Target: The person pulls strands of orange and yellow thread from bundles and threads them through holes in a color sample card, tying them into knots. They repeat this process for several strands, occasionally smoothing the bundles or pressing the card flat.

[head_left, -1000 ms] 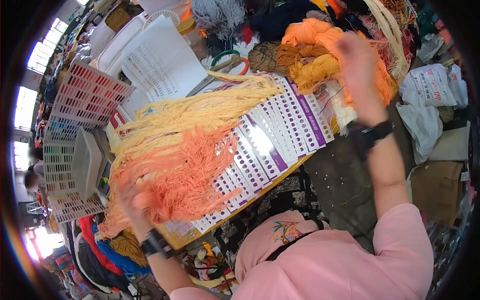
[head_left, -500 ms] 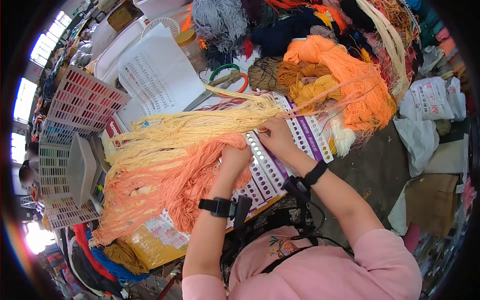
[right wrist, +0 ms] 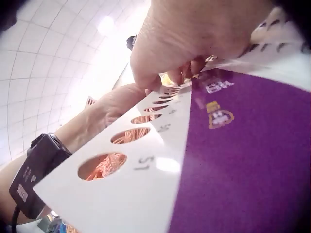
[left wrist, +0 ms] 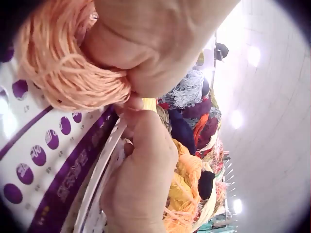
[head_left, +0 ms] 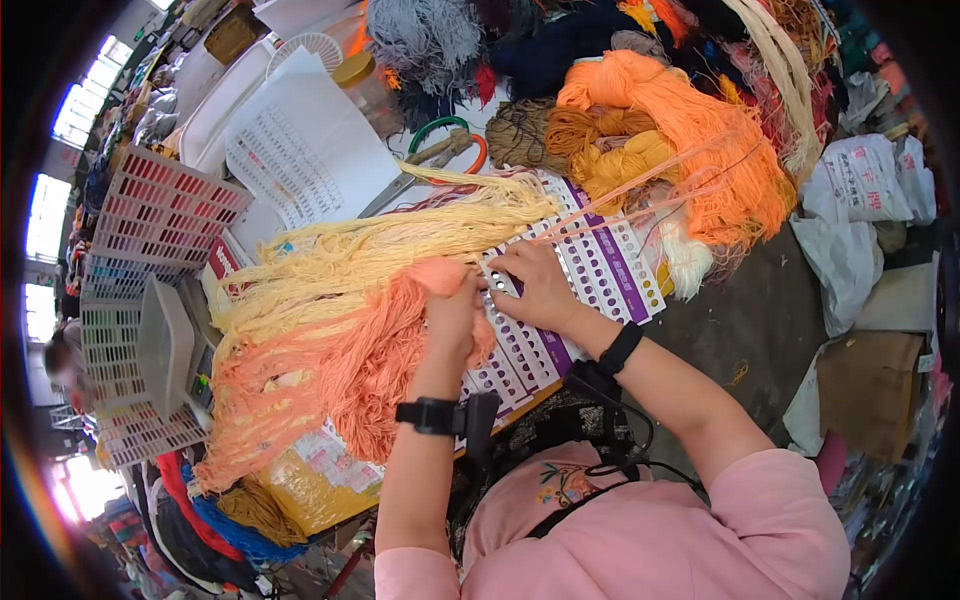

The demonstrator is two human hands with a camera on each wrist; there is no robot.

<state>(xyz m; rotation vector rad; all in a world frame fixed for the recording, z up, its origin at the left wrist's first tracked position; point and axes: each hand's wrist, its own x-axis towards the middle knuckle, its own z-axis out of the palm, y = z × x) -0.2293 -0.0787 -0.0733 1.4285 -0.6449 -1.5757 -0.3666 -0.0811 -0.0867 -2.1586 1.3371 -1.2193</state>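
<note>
My left hand (head_left: 452, 315) grips a looped bundle of salmon-pink thread (head_left: 375, 360), whose loose strands trail left over the heap. Beside it, my right hand (head_left: 535, 285) pinches the end of a white and purple card punched with a row of holes (right wrist: 146, 145). In the left wrist view the bundle's loop (left wrist: 82, 82) lies right at the card's edge, where both hands' fingertips meet. Salmon thread shows behind the card's holes in the right wrist view. More punched cards (head_left: 600, 245) lie fanned out under the hands. Pale yellow thread (head_left: 380, 240) stretches beyond them.
Orange skeins (head_left: 700, 150) are heaped at the right, with a few strands running toward the hands. Scissors (head_left: 430, 165) with green and orange handles lie behind the yellow thread, near a printed sheet (head_left: 305, 145). A colour chart (head_left: 160, 210) stands at the left.
From over the orange skeins, my right hand has come down to the cards and now pinches one's end. My left hand has moved right, gathering the salmon thread toward it.
</note>
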